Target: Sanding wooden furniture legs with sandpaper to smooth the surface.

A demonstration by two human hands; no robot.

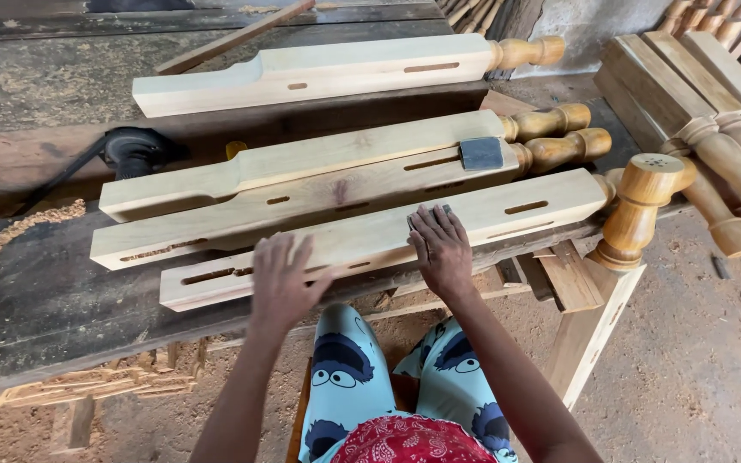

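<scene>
Head view: leg blank lengthwise left-right, perhaps uptilted.

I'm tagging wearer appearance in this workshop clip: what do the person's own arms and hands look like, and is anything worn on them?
Both arms are bare to the edge of the frame: no sleeves, gloves, watch, bracelets or visible rings. The left hand and right hand have short, unpainted nails. Below them show light blue trousers printed with dark blue cartoon faces and a red patterned cloth.

Dusty concrete floor, sawdust and shavings heaped at left. Dark, worn plank workbench on pale timber trestle. Rough plastered wall behind. Soft, even daylight.
</scene>
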